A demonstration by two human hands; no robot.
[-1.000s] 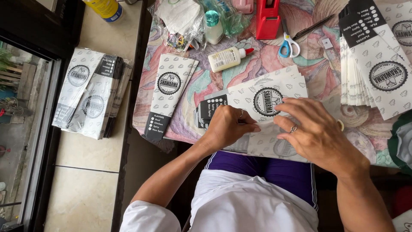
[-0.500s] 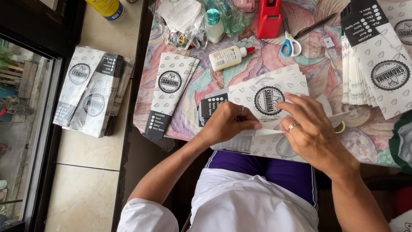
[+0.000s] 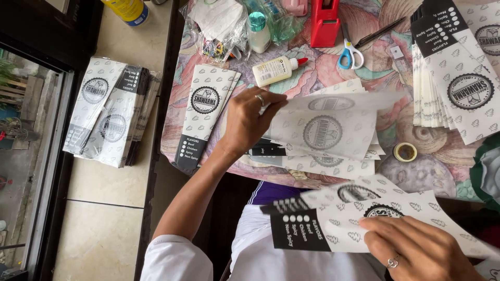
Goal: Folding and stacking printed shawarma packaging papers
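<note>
1. The right hand, nearest the camera, presses flat with fingers spread on a loose fan of printed paper sleeves over the lap; not pinched, they could slide off.
2. The left hand grips the edge of a lifted sheet above the table stack; tugging it could probably crease it or drag the lower sheets askew.
3. A tape roll lies just beside that stack.
4. Farther off, the glue bottle, scissors and red tape dispenser crowd the table's far side, with a tall sleeve pile at right.
</note>
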